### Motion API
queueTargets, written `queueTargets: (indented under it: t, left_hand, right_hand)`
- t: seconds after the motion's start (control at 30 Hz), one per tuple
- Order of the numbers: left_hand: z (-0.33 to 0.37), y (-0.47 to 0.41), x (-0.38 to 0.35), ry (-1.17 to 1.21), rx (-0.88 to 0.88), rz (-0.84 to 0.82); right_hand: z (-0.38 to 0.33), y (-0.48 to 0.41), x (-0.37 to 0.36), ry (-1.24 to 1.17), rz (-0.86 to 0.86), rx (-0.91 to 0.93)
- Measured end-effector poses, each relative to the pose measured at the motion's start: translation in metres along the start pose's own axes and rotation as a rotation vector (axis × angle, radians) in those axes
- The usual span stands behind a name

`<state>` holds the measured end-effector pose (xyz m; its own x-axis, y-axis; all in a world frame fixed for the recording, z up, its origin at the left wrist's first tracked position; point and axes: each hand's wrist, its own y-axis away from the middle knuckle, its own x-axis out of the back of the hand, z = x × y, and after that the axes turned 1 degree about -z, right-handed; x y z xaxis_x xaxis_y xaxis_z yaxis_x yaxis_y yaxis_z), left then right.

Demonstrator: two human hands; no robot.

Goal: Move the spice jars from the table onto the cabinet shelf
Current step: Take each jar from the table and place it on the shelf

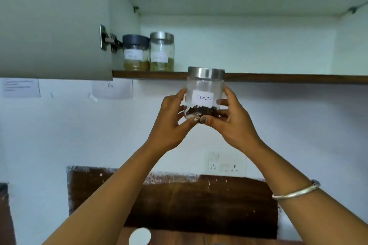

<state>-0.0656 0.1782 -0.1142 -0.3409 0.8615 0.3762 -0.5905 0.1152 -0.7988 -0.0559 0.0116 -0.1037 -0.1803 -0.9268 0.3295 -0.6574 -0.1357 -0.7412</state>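
A clear jar labelled "Cloves" (204, 93) with a steel lid and dark cloves at its bottom is held up in the air. Its lid is level with the front edge of the cabinet shelf (278, 78). My left hand (171, 123) grips its left side and my right hand (232, 119) its right side, thumbs meeting under the base. On the shelf's left end stand two labelled jars: one with a dark lid (136, 52) and one with a steel lid (161, 51), side by side.
The open cabinet door (53, 22) hangs at the left on its hinge (109, 41). A white round lid (139, 236) shows at the bottom on the wooden table (189, 237). A wall socket (226, 165) and papers (21, 87) are on the wall.
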Motion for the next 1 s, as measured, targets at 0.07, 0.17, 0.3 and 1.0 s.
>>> queueTargets:
  t: [0.07,0.17,0.3,1.0]
  left_hand:
    - [0.004,-0.023,0.009,-0.002,-0.037,0.037]
    - [0.009,-0.056,0.018,-0.012,-0.066,0.075]
    - [0.005,-0.095,0.024,0.047,-0.093,0.158]
    - [-0.055,-0.149,0.002,-0.376,-0.069,0.316]
  right_hand:
    - [-0.011,-0.023,0.003,0.028,0.029,0.078]
    - [-0.022,-0.055,0.006,0.024,0.063,0.158]
    - [-0.027,-0.096,0.004,0.066,0.118,0.134]
    - [0.007,-0.172,-0.034,0.596,0.203,-0.015]
